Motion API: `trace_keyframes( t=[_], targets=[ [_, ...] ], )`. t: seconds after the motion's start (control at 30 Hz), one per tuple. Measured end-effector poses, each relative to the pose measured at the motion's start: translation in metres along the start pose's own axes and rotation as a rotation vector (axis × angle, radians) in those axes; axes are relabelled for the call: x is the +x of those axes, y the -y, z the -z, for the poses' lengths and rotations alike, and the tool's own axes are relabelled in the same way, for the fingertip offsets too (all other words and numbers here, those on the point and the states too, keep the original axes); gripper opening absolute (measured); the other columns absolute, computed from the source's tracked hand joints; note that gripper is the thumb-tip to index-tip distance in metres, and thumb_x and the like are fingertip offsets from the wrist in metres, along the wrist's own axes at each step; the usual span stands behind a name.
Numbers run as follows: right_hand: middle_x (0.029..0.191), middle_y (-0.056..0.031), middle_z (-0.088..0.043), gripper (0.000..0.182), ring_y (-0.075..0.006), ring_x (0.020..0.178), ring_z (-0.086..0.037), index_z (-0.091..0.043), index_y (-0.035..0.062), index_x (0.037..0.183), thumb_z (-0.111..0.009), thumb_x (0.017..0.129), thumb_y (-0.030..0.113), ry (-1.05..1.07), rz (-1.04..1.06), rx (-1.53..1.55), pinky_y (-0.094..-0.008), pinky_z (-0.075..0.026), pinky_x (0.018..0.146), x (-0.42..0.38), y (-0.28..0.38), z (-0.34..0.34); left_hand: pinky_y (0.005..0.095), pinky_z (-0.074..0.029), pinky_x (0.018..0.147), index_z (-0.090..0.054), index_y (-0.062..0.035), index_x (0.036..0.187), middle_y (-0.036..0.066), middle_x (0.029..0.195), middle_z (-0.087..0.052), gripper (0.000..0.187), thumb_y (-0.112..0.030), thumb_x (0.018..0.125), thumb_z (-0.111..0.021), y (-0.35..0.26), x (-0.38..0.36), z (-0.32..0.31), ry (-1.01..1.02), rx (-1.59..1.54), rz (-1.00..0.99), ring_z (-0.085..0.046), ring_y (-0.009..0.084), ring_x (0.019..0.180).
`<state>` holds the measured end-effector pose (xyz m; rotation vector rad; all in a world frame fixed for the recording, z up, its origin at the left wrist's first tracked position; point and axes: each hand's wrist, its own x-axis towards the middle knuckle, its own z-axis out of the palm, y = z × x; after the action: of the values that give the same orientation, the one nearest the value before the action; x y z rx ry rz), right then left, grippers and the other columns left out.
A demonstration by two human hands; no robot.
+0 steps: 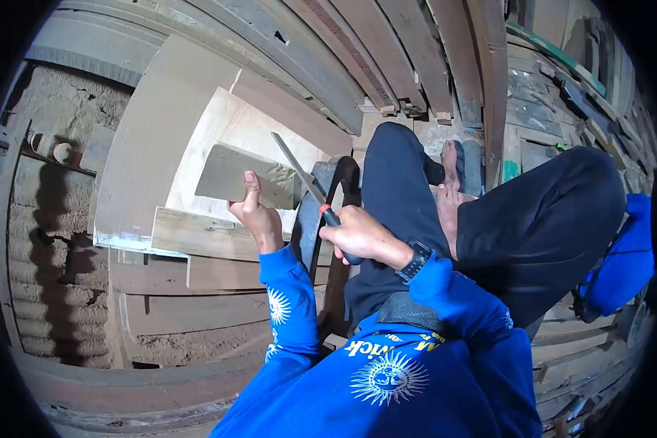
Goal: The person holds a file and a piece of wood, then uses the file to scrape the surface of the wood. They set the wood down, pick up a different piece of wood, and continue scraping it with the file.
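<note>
My left hand (255,217) grips the lower edge of a greyish wooden block (233,175), with the thumb up against its face. The block's right end looks rough and uneven. In my right hand (365,235) is a file (297,167) with a red and black handle, my fingers wrapped round the grip. Its long narrow blade points up and to the left, overlapping the block's right end in this view. Just right of the block stands a dark curved piece (312,212), beside my knee. Behind the block lies a pale plywood panel (210,131).
Long planks (343,51) lean in a row ahead of me. A light board (204,232) lies below the plywood, with more boards under it. At the right are a blue bag-like item (624,266) and scattered wood strips (584,358). My bare feet (449,193) rest between the legs.
</note>
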<state>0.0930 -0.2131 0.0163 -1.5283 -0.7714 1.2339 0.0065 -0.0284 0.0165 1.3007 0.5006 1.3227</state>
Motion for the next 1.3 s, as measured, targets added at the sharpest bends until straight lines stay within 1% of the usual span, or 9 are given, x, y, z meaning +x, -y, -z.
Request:
trace_keyframes(
  t=[0.1,0.3,0.37,0.43,0.97,1.03,1.1,1.23,1.3],
  targets=[
    [0.057,-0.0118,-0.064,0.035,-0.0210,0.050,-0.067,-0.058,-0.0048,0.063,-0.057,0.087,0.020,-0.019,0.035,-0.025,-0.0337,-0.053,0.050,-0.005,0.000,-0.001,0.0375,-0.053,0.087,-0.059,0.0058,0.121,0.013,0.112,-0.064,0.037,-0.017,0.095,-0.070,0.001,0.003,-0.002,0.012,0.008,-0.027,-0.064,0.0226,0.099],
    [0.058,-0.0119,-0.065,0.035,-0.0217,0.051,-0.067,-0.058,-0.0048,0.061,-0.057,0.087,0.020,0.025,0.022,-0.099,-0.0351,-0.054,0.052,-0.015,0.003,0.001,0.0377,-0.052,0.086,-0.058,0.0065,0.122,0.013,0.111,-0.064,0.039,-0.017,0.094,-0.071,-0.001,0.000,0.001,-0.018,-0.013,0.016,-0.064,0.0224,0.097],
    [0.060,-0.0166,-0.067,0.043,-0.0278,0.058,-0.070,-0.065,-0.0068,0.061,-0.059,0.084,0.029,-0.018,0.032,-0.059,-0.0386,-0.057,0.067,-0.001,0.001,-0.003,0.0379,-0.052,0.087,-0.058,0.0062,0.121,0.013,0.111,-0.064,0.039,-0.017,0.093,-0.072,-0.005,-0.003,-0.006,0.008,-0.019,0.012,-0.064,0.0221,0.097],
    [0.060,-0.0162,-0.067,0.042,-0.0276,0.059,-0.070,-0.065,-0.0059,0.061,-0.059,0.084,0.029,-0.039,0.037,-0.063,-0.0385,-0.057,0.067,0.008,-0.004,-0.005,0.0357,-0.051,0.089,-0.061,0.0061,0.115,0.013,0.109,-0.065,0.038,-0.018,0.090,-0.077,-0.009,-0.006,-0.013,-0.063,0.008,-0.004,-0.063,0.0206,0.096],
    [0.061,-0.0142,-0.067,0.037,-0.0258,0.059,-0.070,-0.063,-0.0050,0.063,-0.059,0.083,0.026,0.003,-0.005,0.008,-0.0385,-0.056,0.065,-0.015,0.013,-0.006,0.0350,-0.049,0.090,-0.061,0.0067,0.117,0.012,0.110,-0.065,0.037,-0.016,0.091,-0.075,-0.003,-0.001,-0.005,-0.020,0.004,-0.019,-0.062,0.0200,0.097],
    [0.059,-0.0122,-0.065,0.030,-0.0208,0.050,-0.067,-0.060,-0.0055,0.074,-0.058,0.088,0.021,0.023,0.073,-0.052,-0.0347,-0.054,0.051,-0.021,0.010,-0.006,0.0352,-0.050,0.090,-0.061,0.0067,0.117,0.012,0.111,-0.065,0.037,-0.015,0.091,-0.075,-0.002,-0.002,-0.002,-0.049,0.012,0.039,-0.062,0.0203,0.098],
    [0.059,-0.0118,-0.065,0.031,-0.0210,0.050,-0.067,-0.060,-0.0055,0.073,-0.057,0.089,0.021,0.025,0.091,-0.067,-0.0346,-0.054,0.050,-0.021,0.012,-0.006,0.0351,-0.050,0.090,-0.061,0.0065,0.117,0.012,0.110,-0.065,0.037,-0.016,0.091,-0.075,-0.004,-0.005,-0.004,-0.056,-0.003,0.030,-0.062,0.0203,0.098],
    [0.059,-0.0120,-0.066,0.033,-0.0213,0.051,-0.067,-0.060,-0.0035,0.067,-0.057,0.088,0.021,-0.004,0.097,-0.007,-0.0354,-0.054,0.053,0.001,0.007,-0.011,0.0350,-0.050,0.090,-0.062,0.0062,0.114,0.012,0.108,-0.065,0.036,-0.017,0.090,-0.076,-0.010,-0.007,-0.012,-0.018,-0.039,-0.007,-0.063,0.0203,0.098],
    [0.061,-0.0148,-0.067,0.036,-0.0251,0.058,-0.069,-0.064,-0.0054,0.066,-0.059,0.085,0.025,-0.034,0.027,-0.019,-0.0389,-0.056,0.064,-0.001,0.015,-0.011,0.0350,-0.050,0.090,-0.062,0.0061,0.114,0.012,0.107,-0.065,0.036,-0.017,0.090,-0.077,-0.011,-0.006,-0.012,0.011,-0.044,-0.012,-0.063,0.0204,0.097]
  ],
)
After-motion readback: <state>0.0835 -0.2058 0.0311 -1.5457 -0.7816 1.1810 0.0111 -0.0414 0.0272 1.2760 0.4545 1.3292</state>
